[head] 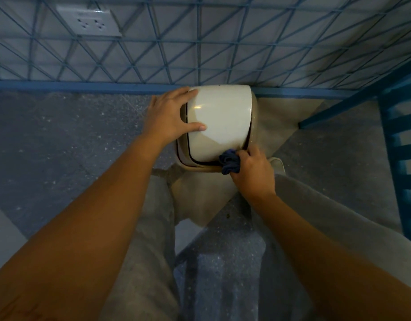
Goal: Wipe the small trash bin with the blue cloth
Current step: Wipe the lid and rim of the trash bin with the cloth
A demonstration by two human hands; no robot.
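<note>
The small trash bin (219, 121) is cream-white with a beige rim and stands on the floor against the tiled wall, seen from above. My left hand (169, 114) grips its left side, with the thumb and fingers spread over the lid. My right hand (253, 171) is closed on the bunched blue cloth (230, 162), pressing it against the bin's near right corner at the rim.
A blue-lined tiled wall with a white power socket (89, 20) rises behind the bin. A blue slatted frame (401, 144) stands to the right. My legs in light trousers (153, 228) straddle the speckled grey floor (60, 140) below the bin.
</note>
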